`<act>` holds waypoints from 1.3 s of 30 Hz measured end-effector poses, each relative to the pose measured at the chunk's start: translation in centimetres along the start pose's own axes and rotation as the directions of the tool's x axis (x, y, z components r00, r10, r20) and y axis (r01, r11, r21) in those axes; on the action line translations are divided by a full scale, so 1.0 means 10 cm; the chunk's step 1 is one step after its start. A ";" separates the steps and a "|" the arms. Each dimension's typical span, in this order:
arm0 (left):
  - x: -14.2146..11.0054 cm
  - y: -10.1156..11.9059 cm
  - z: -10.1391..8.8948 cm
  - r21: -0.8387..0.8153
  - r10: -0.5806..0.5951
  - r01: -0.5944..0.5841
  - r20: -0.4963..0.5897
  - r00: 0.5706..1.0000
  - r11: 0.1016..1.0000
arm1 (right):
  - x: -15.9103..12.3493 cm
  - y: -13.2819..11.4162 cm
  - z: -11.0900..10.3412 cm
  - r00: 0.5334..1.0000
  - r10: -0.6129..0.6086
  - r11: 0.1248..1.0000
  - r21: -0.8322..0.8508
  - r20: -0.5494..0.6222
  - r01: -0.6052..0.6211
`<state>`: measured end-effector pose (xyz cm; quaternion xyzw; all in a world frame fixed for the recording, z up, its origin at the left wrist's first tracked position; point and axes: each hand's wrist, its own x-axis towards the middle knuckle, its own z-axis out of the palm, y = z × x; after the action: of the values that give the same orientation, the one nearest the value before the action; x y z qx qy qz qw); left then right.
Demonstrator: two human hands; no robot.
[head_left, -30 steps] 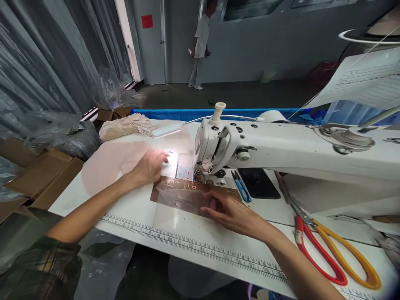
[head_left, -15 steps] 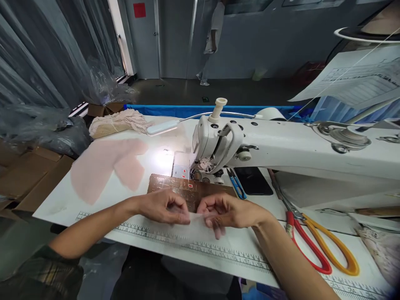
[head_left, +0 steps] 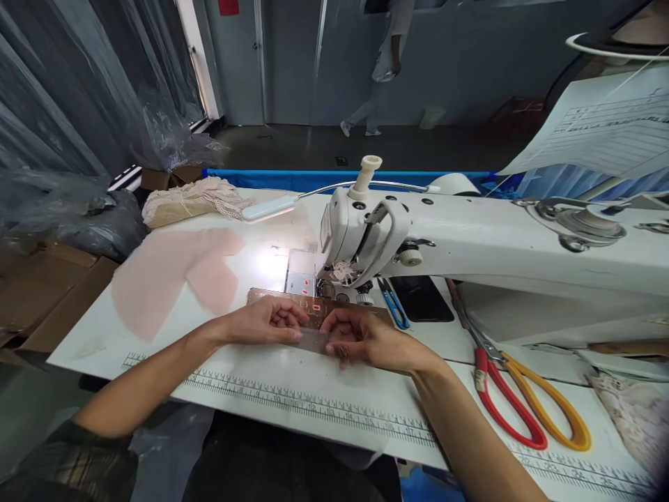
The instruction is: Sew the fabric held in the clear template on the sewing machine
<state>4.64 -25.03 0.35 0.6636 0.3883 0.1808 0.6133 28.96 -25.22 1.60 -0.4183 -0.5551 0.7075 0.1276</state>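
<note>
I had the left hand (head_left: 267,322) and right hand (head_left: 363,339) pinching sheer fabric (head_left: 313,341) between them; uneven pulling, I judged, could have creased or skewed it.

The sheer piece (head_left: 313,341) between the left hand (head_left: 272,321) and the right hand (head_left: 368,339) is so faint that its edges cannot be traced, and the fingers cover its ends. The right hand's lower fingertips are blurred. Both hands hide parts of the brown plate (head_left: 313,318). The needle area of the sewing machine (head_left: 481,237) is too small to make out. The top edge cuts off the co-worker (head_left: 391,52) and the red sign (head_left: 228,7); the right edge crops the lace fabric (head_left: 630,408). Print on the paper sheet (head_left: 601,125) is too small to read
</note>
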 end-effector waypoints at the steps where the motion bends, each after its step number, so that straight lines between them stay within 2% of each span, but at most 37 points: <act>1: -0.01 0.02 -0.03 0.031 0.004 -0.004 -0.009 1.000 1.000 | 0.01 0.03 -0.02 0.999 -0.013 1.000 0.022 -0.032 0.014; 3: -0.03 0.05 -0.07 0.080 -0.006 0.010 -0.049 0.999 0.997 | 0.03 0.10 -0.08 0.990 -0.045 0.996 0.065 -0.131 0.054; 6: -0.02 0.06 -0.08 0.160 -0.029 0.059 -0.186 0.982 0.985 | 0.08 0.16 -0.16 0.958 -0.071 0.994 0.064 -0.277 0.092; 9: 0.02 0.02 -0.04 0.199 0.008 0.074 -0.383 0.924 0.977 | 0.10 0.17 -0.18 0.929 -0.094 0.993 0.033 -0.358 0.113; 11: 0.05 0.00 -0.01 0.147 0.045 0.033 -0.501 0.864 0.989 | 0.11 0.15 -0.17 0.902 -0.102 0.991 0.032 -0.420 0.127; 13: 0.08 -0.03 0.01 -0.015 0.029 -0.046 -0.563 0.826 0.999 | 0.12 0.15 -0.16 0.880 -0.084 0.992 0.048 -0.467 0.120; 14: 0.09 -0.03 0.02 -0.132 -0.002 -0.089 -0.572 0.820 0.987 | 0.12 0.15 -0.16 0.872 -0.070 0.991 0.063 -0.484 0.114; 16: 0.11 -0.03 0.04 -0.363 -0.076 -0.170 -0.574 0.816 0.916 | 0.13 0.15 -0.16 0.864 -0.042 0.989 0.099 -0.501 0.106; 19: 0.11 -0.02 0.04 -0.574 -0.143 -0.262 -0.563 0.814 0.776 | 0.14 0.17 -0.15 0.859 -0.033 0.981 0.149 -0.510 0.126; 23: 0.10 0.01 0.04 -0.717 -0.156 -0.309 -0.503 0.850 0.625 | 0.15 0.19 -0.16 0.856 -0.046 0.966 0.194 -0.515 0.168; 26: 0.10 0.03 0.05 -0.758 -0.137 -0.315 -0.466 0.874 0.572 | 0.17 0.22 -0.18 0.847 -0.060 0.960 0.203 -0.528 0.195; 31: 0.12 0.03 0.06 -0.752 -0.142 -0.306 -0.465 0.874 0.583 | 0.23 0.29 -0.20 0.841 -0.100 0.944 0.216 -0.532 0.248; 35: 0.13 0.01 0.02 -0.690 -0.133 -0.256 -0.457 0.880 0.677 | 0.23 0.24 -0.06 0.876 -0.123 0.940 0.228 -0.465 0.253; 37: 0.05 0.04 0.02 -0.615 -0.095 -0.184 -0.392 0.915 0.767 | 0.11 0.21 0.04 0.925 -0.098 0.956 0.224 -0.366 0.190; 39: -0.12 0.10 0.07 -0.505 -0.053 -0.072 -0.230 0.972 0.860 | -0.11 0.20 0.11 0.983 -0.054 0.974 0.208 -0.174 0.091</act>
<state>4.61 -26.32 1.45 0.4533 0.3932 0.3575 0.7156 29.37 -27.42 0.32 -0.4392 -0.4775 0.7207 0.2441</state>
